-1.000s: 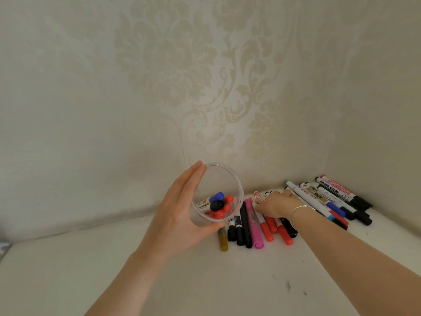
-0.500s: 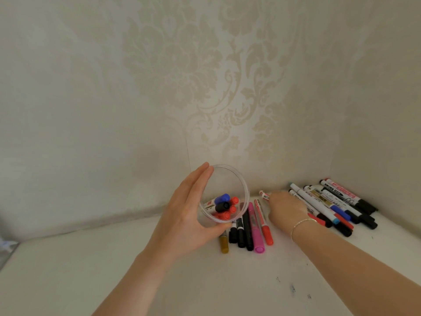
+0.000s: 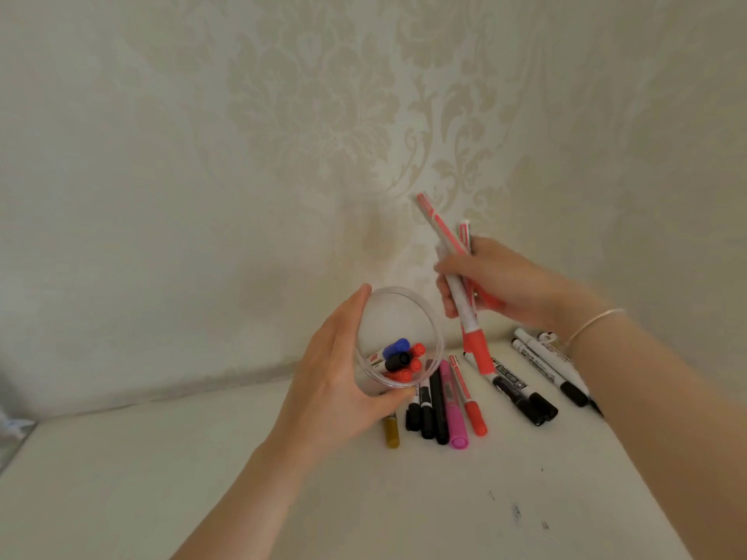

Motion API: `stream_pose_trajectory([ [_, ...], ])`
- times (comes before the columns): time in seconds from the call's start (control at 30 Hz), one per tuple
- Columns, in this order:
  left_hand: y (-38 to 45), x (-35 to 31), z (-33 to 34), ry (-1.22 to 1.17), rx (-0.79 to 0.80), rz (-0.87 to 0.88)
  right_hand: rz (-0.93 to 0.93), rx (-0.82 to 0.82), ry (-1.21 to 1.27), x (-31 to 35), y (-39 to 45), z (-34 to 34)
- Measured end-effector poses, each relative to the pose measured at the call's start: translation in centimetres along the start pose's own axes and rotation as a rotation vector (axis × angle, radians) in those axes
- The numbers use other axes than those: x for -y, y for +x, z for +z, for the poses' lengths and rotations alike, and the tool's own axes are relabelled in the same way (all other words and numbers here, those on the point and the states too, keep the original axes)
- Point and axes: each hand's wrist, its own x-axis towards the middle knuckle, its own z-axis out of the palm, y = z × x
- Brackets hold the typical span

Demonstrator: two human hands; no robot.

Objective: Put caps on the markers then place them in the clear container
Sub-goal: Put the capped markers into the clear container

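While my left hand [image 3: 339, 381] is curled round the clear round plastic container [image 3: 398, 337] just left of centre frame, tilted so its mouth faces me, my right hand [image 3: 485, 280] is up at centre right, fingers wrapped round a small bunch of slim white markers with red caps [image 3: 456, 284]. I count at least two, maybe three, hard to say through the blur. They hang above the table, caps pointing down toward the container mouth.

Handling-wise I'd guess these are light, stiff plastic sticks, smooth enough to slide against each other when bundled, so gripping mid-barrel like now seems right. The container looks thin and light too, probably flexes if squeezed, so a hold round its wall makes sense. Inside it already sit capped markers, blue, black and red ends showing [image 3: 400, 359].

Lower centre on the white table [image 3: 242, 478] lies a row with a gold marker [image 3: 391, 432], black ones and a pink marker [image 3: 452, 406], plus black-capped white markers [image 3: 521, 392] further right.

Writing: there's print on the barrels, but I can't read any of it.
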Motion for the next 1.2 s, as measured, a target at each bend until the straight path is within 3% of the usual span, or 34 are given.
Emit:
stream_pose_trajectory([
  [0.1,0.0,-0.1,0.0,-0.032,-0.058,-0.039,0.043,0.386,0.022,4.0,-1.8,-1.0],
  [0.2,0.1,-0.1,-0.3,-0.039,-0.107,-0.083,0.228,0.596,-0.428,5.9,-2.6,-1.4],
  [0.33,0.2,0.0,0.0,0.006,-0.076,-0.070,0.388,0.504,-1.112,6.2,-1.6,2.5],
  [0.47,0.3,-0.4,0.6,0.009,-0.010,-0.068,0.152,0.290,-1.479,4.7,-1.4,7.2],
  [0.6,0.3,-0.8,1.0,-0.025,0.024,-0.071,0.014,0.246,-1.457,4.2,-1.4,9.2],
  [0.73,0.3,-0.3,1.2,0.004,0.005,-0.091,0.099,0.392,-1.333,5.9,-0.1,8.5],
  [0.97,0.6,0.1,1.0,0.038,0.027,-0.061,0.169,0.396,-1.145,3.2,2.3,7.6],
  [1.1,0.5,0.0,1.2,0.029,0.041,-0.047,0.284,0.445,-0.748,2.8,2.1,6.7],
  [1.2,0.7,-0.2,1.3,0.010,0.028,-0.052,0.159,0.328,-0.883,2.0,1.9,7.0],
])
